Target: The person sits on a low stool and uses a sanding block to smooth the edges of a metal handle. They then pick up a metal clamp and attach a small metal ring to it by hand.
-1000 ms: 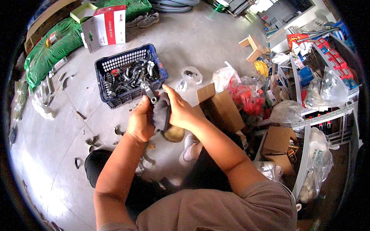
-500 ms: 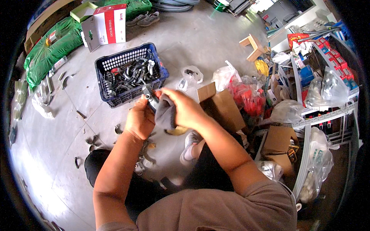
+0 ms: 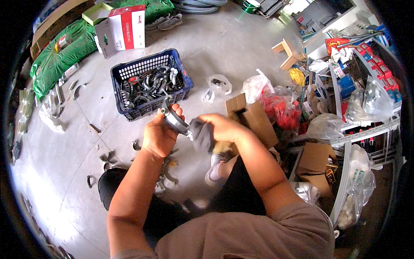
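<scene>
Left hand (image 3: 158, 137): closed around a metal pipe clamp (image 3: 174, 119), just in front of the blue basket (image 3: 129, 71) | Right hand (image 3: 222, 128): gripping a dark cloth (image 3: 202, 134) pressed against the clamp | Basket: holds more clamps, on the concrete floor (image 3: 224, 47)

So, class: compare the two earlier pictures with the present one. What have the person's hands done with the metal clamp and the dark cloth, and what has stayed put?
The right hand has slid the dark cloth off the metal clamp toward the person's right, so the ring now shows bare. The left hand keeps its grip on the clamp. Nothing was let go. The blue basket of clamps, the cardboard box and the floor clutter stayed where they were.
</scene>
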Available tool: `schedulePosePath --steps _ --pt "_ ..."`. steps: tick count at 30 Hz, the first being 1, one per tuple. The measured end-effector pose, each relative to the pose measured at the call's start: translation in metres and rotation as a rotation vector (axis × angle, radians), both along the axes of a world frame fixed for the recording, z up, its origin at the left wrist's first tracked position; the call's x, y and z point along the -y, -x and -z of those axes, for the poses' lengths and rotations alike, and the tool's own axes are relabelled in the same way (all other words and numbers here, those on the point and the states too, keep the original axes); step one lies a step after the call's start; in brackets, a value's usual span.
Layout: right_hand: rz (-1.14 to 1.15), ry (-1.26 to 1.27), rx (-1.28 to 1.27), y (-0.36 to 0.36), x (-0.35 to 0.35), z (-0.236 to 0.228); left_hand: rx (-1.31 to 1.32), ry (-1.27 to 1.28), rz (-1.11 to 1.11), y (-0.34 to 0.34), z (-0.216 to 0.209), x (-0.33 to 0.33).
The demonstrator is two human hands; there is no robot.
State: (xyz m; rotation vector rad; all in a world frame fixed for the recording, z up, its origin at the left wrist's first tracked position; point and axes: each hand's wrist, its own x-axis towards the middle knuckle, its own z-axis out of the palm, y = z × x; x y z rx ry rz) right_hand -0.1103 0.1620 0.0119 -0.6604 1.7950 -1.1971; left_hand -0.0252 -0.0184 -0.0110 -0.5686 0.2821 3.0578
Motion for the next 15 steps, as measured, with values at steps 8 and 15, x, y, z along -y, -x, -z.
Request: schedulePosePath --steps 8,15 --pt "0.417 0.042 0.383 -0.023 0.03 0.004 0.129 -0.091 -0.076 0.004 0.029 0.003" --pt "0.411 -0.209 0.155 0.007 0.043 0.04 0.621 0.325 -0.086 -0.011 0.027 0.007"
